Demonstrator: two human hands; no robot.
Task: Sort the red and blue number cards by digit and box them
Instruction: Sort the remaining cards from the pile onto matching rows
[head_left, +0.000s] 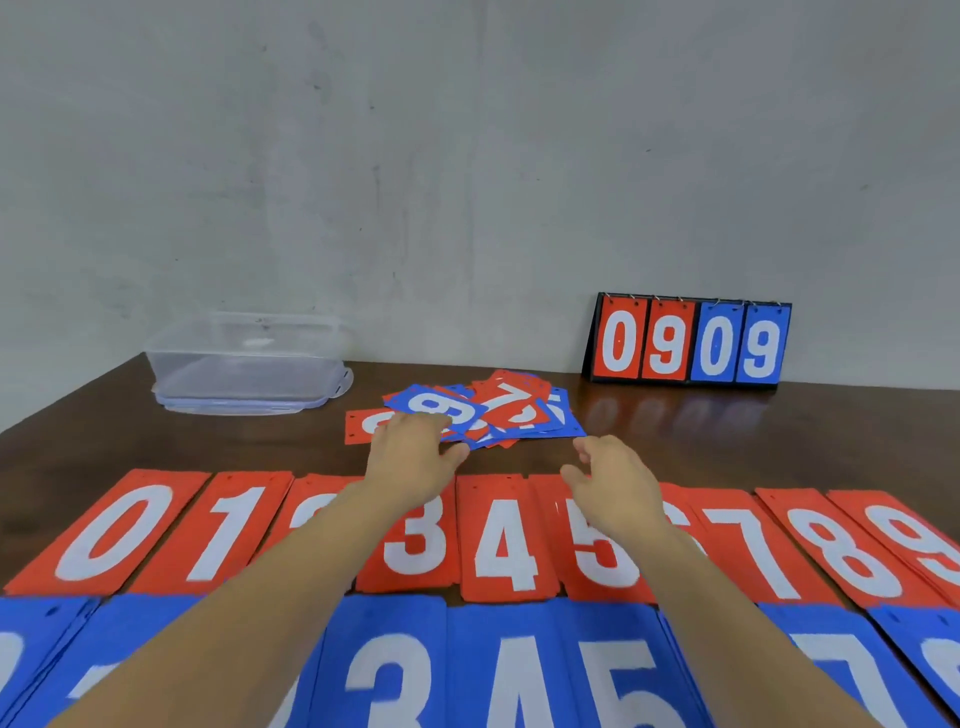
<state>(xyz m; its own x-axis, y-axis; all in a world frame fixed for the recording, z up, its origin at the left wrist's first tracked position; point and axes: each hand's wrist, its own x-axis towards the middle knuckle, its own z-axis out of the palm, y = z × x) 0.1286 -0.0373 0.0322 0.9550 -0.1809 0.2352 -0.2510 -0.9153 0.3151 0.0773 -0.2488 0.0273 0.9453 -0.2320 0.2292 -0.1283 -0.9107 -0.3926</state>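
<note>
Two rows of flat, matte, rectangular number cards cover the near part of a dark, glossy wooden table (727, 431). The red row (501, 540) carries white digits 0 to 9 from left to right, with the 2 and 6 partly covered by forearms. The blue row (498, 670) lies nearer still, with 3, 4, 5 and 7 legible. Small punched holes mark the far edge of several cards.

Beyond the rows, at mid-table, a loose pile (519, 415) of red and blue cards overlaps at mixed angles. A blue 8 card (441, 408) lies on top at its left and a red 7 just right of it.

The left hand (410, 452) rests at the pile's near-left edge with its fingers on the blue 8 card; whether they pinch it cannot be told. The right hand (618, 483) hovers near the pile's near-right corner, fingers loosely spread, holding nothing.

At far left stands a clear plastic box (244, 358) with rounded corners. At far right, against the grey wall, a black scoreboard stand (691, 343) with ring-bound cards reads 0 9 in red and 0 9 in blue.
</note>
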